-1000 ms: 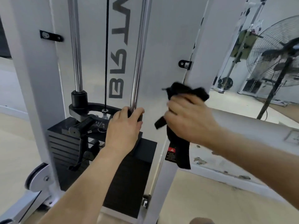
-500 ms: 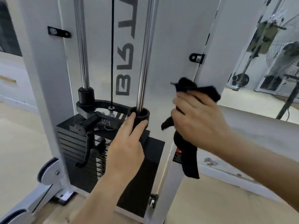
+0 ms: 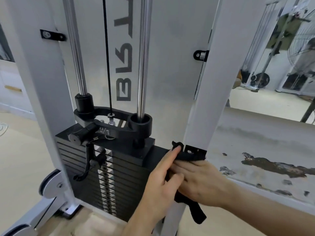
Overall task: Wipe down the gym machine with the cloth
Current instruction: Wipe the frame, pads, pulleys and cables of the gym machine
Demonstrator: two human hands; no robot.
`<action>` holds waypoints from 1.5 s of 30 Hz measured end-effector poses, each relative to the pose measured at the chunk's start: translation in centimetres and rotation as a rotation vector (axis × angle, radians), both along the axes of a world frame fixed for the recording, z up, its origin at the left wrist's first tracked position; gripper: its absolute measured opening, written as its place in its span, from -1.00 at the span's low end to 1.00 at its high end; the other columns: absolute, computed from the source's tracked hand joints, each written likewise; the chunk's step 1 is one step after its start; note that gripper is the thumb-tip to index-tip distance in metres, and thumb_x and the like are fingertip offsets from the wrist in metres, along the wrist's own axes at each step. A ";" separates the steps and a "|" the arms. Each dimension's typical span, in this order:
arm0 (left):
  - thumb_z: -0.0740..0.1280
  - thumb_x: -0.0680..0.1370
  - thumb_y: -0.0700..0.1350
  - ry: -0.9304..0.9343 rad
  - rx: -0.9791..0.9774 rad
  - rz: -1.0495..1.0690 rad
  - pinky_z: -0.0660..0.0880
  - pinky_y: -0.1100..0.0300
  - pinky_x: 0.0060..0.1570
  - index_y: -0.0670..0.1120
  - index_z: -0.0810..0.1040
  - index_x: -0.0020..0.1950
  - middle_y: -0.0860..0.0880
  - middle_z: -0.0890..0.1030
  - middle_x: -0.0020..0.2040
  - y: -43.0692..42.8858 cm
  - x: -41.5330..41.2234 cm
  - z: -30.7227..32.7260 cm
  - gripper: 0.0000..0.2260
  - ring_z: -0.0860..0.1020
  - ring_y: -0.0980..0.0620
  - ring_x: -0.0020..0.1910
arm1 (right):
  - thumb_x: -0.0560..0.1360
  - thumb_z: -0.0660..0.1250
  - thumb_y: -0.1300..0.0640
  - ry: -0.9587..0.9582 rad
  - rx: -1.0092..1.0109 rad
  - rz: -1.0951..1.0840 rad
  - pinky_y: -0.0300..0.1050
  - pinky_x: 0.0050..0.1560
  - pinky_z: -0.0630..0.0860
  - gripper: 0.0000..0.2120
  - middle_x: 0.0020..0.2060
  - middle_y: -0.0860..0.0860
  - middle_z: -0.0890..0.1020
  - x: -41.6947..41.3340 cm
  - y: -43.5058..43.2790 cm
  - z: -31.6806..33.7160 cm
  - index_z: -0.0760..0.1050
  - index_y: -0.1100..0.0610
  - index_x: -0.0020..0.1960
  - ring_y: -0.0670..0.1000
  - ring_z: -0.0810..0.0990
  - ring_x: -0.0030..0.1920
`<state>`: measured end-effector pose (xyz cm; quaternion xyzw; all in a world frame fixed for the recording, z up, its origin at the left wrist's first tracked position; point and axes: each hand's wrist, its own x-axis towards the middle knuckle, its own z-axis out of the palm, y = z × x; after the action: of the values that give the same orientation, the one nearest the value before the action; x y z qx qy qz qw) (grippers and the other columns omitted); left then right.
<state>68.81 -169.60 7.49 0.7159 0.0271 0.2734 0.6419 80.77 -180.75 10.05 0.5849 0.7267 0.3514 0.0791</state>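
The white gym machine (image 3: 201, 82) fills the view, with a black weight stack (image 3: 119, 181) and two chrome guide rods (image 3: 144, 57) in its frame. A black cloth (image 3: 189, 156) is pressed against the lower part of the right upright. My right hand (image 3: 202, 183) grips the cloth, and a loose end hangs below the hand. My left hand (image 3: 163, 181) is beside it, with the index finger on the cloth's top edge and the other fingers curled at the cloth.
A black selector pin with a coiled cord (image 3: 87, 160) sticks out at the stack's left. A low white wall with peeling paint (image 3: 265, 167) runs to the right. Behind it stand a fan (image 3: 305, 48) and another machine. The floor is pale wood.
My left hand has left the right guide rod's collar and joined the cloth. My right hand has dropped with the cloth down the right upright. The view has moved closer.
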 end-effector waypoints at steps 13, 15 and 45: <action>0.24 0.60 -0.09 0.410 0.308 0.284 0.23 0.58 0.16 0.28 -0.12 0.48 0.15 0.25 0.51 -5.0 -0.6 -8.8 -0.35 0.30 0.45 0.29 | 0.62 0.14 0.17 0.023 -0.074 0.030 -0.10 0.38 0.39 -0.68 0.24 0.00 0.60 0.8 -3.9 -3.9 0.68 0.04 0.00 -0.04 0.54 0.28; 0.37 0.53 -0.13 0.310 0.526 0.489 0.42 0.35 0.19 0.11 0.16 0.51 0.02 0.37 0.43 -4.5 -0.8 -6.8 -0.37 0.43 0.16 0.32 | 0.61 0.18 0.20 0.053 -0.004 0.088 -0.06 0.35 0.40 -0.73 0.21 0.05 0.62 1.3 -4.0 -2.2 0.67 0.09 -0.01 0.02 0.56 0.26; 0.35 0.55 -0.05 0.599 0.586 0.470 0.47 0.19 0.21 -0.04 0.05 0.58 0.01 0.37 0.45 -7.1 -0.1 -22.5 -0.31 0.45 0.10 0.29 | 0.55 0.17 0.25 0.454 0.410 -0.006 -0.06 0.17 0.36 -0.73 0.08 0.00 0.67 -0.3 -2.6 -23.3 0.65 0.14 0.03 0.03 0.57 0.17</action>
<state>68.72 -176.73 -14.97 0.8885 0.2937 0.1888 0.2979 80.50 -183.40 -13.26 0.6543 0.6382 0.3507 -0.2041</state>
